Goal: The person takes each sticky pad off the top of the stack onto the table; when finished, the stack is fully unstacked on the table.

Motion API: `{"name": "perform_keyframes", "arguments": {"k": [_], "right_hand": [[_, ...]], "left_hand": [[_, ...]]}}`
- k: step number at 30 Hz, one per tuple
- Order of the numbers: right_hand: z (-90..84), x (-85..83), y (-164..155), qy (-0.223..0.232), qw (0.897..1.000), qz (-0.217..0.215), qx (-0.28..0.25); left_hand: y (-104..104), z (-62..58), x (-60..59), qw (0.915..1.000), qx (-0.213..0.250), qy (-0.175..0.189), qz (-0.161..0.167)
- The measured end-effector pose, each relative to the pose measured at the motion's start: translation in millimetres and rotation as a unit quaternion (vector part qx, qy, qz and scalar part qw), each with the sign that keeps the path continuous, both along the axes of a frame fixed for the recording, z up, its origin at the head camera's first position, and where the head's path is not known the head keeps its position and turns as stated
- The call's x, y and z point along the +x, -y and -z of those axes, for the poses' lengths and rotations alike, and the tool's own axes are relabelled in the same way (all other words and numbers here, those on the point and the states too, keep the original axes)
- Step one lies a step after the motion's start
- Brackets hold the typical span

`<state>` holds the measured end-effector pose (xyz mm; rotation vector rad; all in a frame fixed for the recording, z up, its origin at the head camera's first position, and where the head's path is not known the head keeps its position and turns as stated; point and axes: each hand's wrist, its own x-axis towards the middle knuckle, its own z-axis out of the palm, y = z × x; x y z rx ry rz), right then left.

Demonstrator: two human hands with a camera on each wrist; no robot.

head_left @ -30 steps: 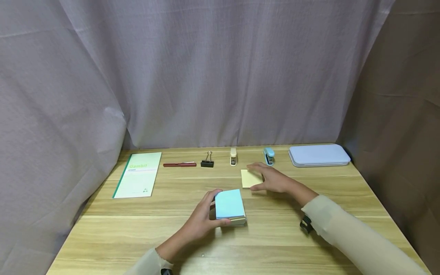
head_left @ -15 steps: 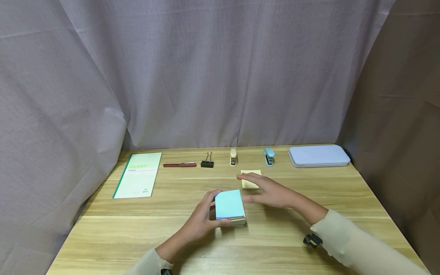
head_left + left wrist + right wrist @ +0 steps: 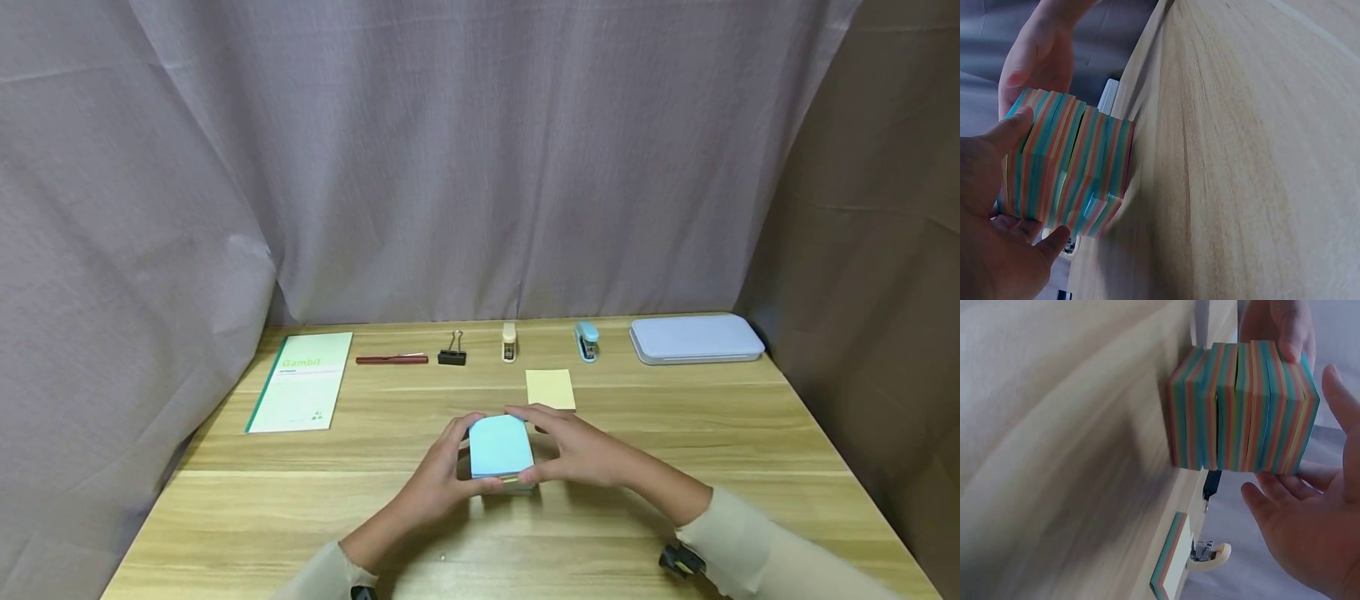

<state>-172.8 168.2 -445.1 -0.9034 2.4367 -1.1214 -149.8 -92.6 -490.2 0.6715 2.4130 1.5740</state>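
A tall stack of sticky note pads (image 3: pixel 500 447), light blue on top and striped along its sides, stands on the table. My left hand (image 3: pixel 432 483) grips it from the left, thumb on the near side and fingers round the far side. Curved about the right side is my right hand (image 3: pixel 581 450), its thumb and fingers spread; the right wrist view has that thumb (image 3: pixel 1338 390) slightly apart from the stack (image 3: pixel 1241 412). Behind the right fingers lies a thin sticky note pad (image 3: pixel 550 388) with a yellow top, flat on the table.
Along the back are a notebook (image 3: pixel 302 382), a dark red pen (image 3: pixel 392 360), a black binder clip (image 3: pixel 452 357), a cream stapler (image 3: pixel 509 342), a blue stapler (image 3: pixel 587 341) and a pale blue case (image 3: pixel 697 338). Grey curtains (image 3: pixel 420 158) hang behind the table.
My right hand has left the yellow-topped pad and come toward me and leftward to the stack's right side. My left hand and the stack have stayed in place.
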Motion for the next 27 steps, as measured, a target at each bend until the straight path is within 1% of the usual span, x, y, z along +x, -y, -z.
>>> {"name": "perform_keyframes", "arguments": {"k": [10,20,27], "right_hand": [[6.5,5.9,5.3,-0.022,0.999,0.028,-0.019],[3.7,3.9,4.9,-0.024,0.999,0.021,-0.030],[1.3,1.6,-2.3,-0.036,0.999,0.024,-0.026]], "left_hand": [[-0.5,-0.3,0.2,1.0000,-0.002,0.003,-0.001],[0.0,-2.0,0.1,1.0000,-0.004,0.004,0.005],[0.4,-2.8,1.1,0.9999,-0.009,0.008,0.000]]}}
